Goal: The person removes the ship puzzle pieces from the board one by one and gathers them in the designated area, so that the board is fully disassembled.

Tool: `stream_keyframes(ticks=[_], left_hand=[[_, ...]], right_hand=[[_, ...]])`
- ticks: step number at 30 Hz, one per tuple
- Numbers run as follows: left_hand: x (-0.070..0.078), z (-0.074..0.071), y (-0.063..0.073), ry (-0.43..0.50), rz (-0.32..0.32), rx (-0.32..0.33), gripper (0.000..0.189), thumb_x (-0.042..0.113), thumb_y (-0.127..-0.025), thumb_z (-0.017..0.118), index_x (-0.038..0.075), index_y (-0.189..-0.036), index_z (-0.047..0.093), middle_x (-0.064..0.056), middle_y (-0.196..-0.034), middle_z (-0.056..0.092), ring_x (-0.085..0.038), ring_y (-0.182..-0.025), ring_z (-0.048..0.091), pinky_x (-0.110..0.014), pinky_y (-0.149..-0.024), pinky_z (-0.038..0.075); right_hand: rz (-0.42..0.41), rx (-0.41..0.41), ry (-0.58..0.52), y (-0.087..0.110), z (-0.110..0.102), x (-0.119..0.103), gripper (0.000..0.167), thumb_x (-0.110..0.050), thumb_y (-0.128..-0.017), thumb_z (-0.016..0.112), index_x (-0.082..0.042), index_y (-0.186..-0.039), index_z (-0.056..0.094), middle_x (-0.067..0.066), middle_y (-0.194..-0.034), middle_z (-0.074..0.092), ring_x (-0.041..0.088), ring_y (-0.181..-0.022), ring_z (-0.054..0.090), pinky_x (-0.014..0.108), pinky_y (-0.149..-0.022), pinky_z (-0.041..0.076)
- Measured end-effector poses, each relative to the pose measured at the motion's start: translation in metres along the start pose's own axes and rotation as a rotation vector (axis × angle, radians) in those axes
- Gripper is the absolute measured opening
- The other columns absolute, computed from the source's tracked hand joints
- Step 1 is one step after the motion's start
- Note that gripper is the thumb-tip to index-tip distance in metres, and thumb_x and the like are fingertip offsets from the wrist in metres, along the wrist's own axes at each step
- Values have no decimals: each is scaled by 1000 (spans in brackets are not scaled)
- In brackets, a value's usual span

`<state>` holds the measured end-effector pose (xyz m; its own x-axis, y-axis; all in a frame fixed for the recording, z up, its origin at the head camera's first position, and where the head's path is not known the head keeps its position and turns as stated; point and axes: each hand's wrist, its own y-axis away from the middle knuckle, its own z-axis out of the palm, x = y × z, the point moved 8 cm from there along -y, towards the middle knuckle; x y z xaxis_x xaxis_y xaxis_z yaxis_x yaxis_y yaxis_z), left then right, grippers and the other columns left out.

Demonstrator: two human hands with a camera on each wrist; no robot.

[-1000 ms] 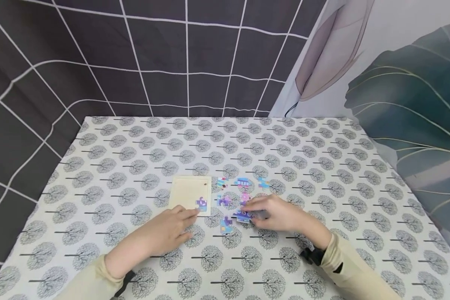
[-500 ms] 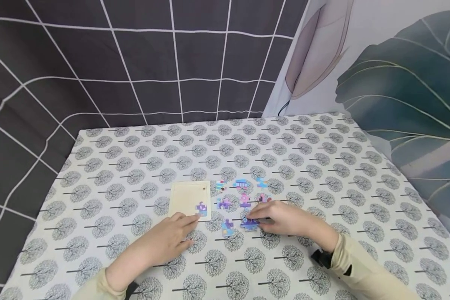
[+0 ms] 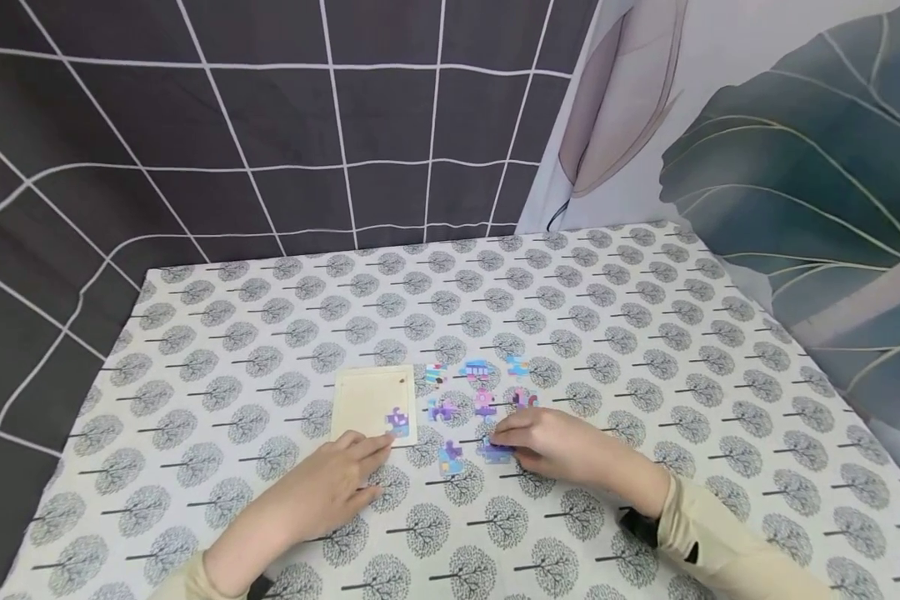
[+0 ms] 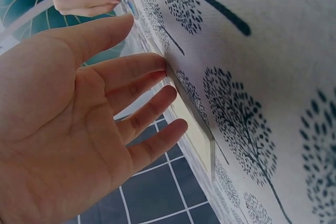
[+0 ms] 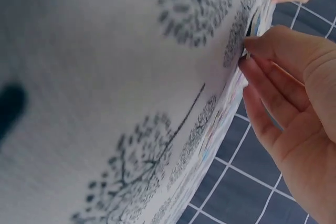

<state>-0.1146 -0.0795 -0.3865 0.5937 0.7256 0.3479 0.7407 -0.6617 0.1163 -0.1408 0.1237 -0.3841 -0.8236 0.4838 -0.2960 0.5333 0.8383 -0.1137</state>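
A cream wooden puzzle tray (image 3: 363, 396) lies flat on the table, with one purple and blue jigsaw piece (image 3: 397, 421) set in its near right corner. My left hand (image 3: 337, 479) rests its fingertips at the tray's near edge; in the left wrist view its fingers (image 4: 142, 69) are extended, thumb apart. To the right of the tray, my right hand (image 3: 555, 442) pinches a blue-purple jigsaw piece (image 3: 497, 452) between thumb and fingers, low over the cloth. In the right wrist view the pinching fingertips (image 5: 252, 45) partly hide that piece.
Several loose jigsaw pieces lie right of the tray: a striped one (image 3: 436, 375), a blue one (image 3: 477, 369), a light blue one (image 3: 517, 366), a pink one (image 3: 484, 402) and a blue-yellow one (image 3: 451, 457) among them. A tree-print cloth (image 3: 270, 333) covers the table, with a dark grid curtain (image 3: 270, 117) behind.
The head view has shifted slightly. My right hand has moved a little right with the blue-purple piece, and a pink-red piece beyond it now shows. My left hand stays at the tray.
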Motion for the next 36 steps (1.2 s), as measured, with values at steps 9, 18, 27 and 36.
stream_keyframes(ticks=[9,18,27,36], left_hand=[[0,2,1,24,-17,19,50,28,-91,57,0,-131,51,-8,-139,48,-21,-116,49,-41,-98,46],[3,10,8,51,-36,13,49,31,-92,56,2,-131,52,-4,-140,47,-17,-116,48,-39,-97,46],[3,10,8,18,-21,22,49,31,-93,55,2,-132,51,-3,-140,47,-16,-115,48,-38,-97,46],[-1,3,3,-12,-20,21,50,31,-92,55,1,-131,51,-5,-140,47,-19,-115,49,-38,-98,46]], right_hand=[[-70,93,110,2,-3,-14,28,-3,-73,71,-3,-102,70,5,-101,69,17,-97,64,33,-92,52],[-66,87,178,6,5,-21,28,-6,-74,72,-6,-101,70,2,-101,69,15,-96,65,29,-90,53],[-64,48,154,4,3,-19,28,-8,-76,70,-7,-104,70,1,-102,69,14,-94,65,29,-86,54],[-61,19,84,-8,-13,-9,32,-15,-79,72,-8,-110,67,2,-105,69,14,-96,64,30,-88,53]])
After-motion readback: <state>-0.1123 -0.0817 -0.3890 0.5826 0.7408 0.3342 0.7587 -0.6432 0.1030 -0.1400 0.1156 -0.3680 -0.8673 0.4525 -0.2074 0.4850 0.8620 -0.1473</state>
